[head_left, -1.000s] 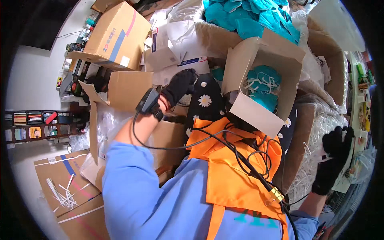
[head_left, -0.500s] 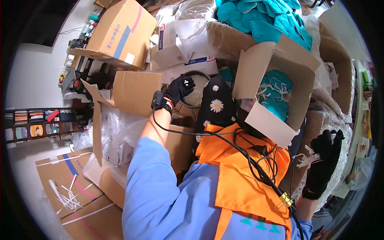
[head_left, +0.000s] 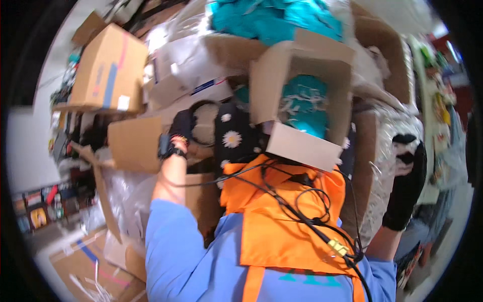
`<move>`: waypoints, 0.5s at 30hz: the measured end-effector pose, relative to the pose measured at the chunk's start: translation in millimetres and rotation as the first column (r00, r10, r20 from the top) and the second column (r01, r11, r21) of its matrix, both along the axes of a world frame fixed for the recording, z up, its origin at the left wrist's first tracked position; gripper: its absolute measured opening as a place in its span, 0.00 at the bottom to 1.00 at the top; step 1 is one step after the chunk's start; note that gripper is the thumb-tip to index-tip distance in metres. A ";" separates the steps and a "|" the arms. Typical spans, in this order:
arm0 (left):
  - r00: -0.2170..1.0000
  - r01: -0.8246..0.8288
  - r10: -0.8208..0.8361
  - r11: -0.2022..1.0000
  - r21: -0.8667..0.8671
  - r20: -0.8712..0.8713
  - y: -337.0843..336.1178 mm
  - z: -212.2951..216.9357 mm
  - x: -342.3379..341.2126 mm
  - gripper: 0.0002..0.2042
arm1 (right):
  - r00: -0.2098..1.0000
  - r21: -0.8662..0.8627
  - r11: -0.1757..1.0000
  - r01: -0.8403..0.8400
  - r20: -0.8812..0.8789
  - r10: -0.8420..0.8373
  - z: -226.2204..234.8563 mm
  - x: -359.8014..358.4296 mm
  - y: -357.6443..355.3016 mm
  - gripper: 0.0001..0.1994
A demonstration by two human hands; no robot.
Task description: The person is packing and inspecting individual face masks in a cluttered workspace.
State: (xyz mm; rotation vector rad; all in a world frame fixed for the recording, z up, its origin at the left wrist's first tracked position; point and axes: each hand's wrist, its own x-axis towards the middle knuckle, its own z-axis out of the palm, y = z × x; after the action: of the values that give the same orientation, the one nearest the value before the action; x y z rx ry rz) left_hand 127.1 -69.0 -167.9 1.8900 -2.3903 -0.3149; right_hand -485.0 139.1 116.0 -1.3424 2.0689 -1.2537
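My left hand (head_left: 182, 124), in a black glove, is at the left rim of a round dark-edged bowl (head_left: 205, 125) of small whitish pieces. Blur smears its fingers, so what they hold does not show. Out to the right, my black-gloved right hand (head_left: 408, 168) is raised beside plastic wrap, its fingers curled. Whitish material shows among those fingers, too blurred to name. Between my hands, an open cardboard box (head_left: 304, 146) rests at my lap, holding teal fabric pieces (head_left: 307, 108) with white straps.
A big pile of teal fabric pieces (head_left: 271, 22) lies at the back. Plastic-wrapped cardboard (head_left: 370, 166) stands on the right. At left are an open carton (head_left: 135, 146) and a taller closed carton (head_left: 108, 70). Black cables (head_left: 297, 216) cross my orange apron (head_left: 287, 236).
The whole view has shifted, with the boxes and bowl now further left, and has blurred. My right hand has risen relative to my body, its fingers more curled. My left hand remains by the bowl.
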 end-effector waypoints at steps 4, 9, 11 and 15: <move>0.701 -0.261 0.247 0.962 0.082 -0.669 -19.4 72.9 -74.0 0.09 | 0.989 -0.054 0.993 0.101 -0.106 -0.107 42.3 -44.5 -7.8 0.17; 0.785 0.455 -0.607 0.698 -0.553 -0.120 -47.4 176.7 -185.9 0.13 | 0.246 -0.016 0.958 0.287 -0.965 -0.089 41.5 -179.0 50.2 0.13; 0.615 0.311 -0.139 0.947 0.076 -0.776 -37.4 208.7 -235.2 0.11 | 0.427 0.089 0.912 0.401 -0.899 -0.100 24.8 -223.2 60.0 0.16; 0.698 0.560 -0.578 0.809 -0.181 -0.424 -52.6 200.2 -316.4 0.10 | 0.455 0.296 0.922 0.250 -0.876 0.158 14.2 -210.6 88.9 0.12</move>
State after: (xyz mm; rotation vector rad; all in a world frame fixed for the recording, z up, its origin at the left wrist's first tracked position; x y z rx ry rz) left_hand -189.4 -121.7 32.3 0.8444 -2.5187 -0.6646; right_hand -695.7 228.0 130.3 -1.9844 2.8055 0.0602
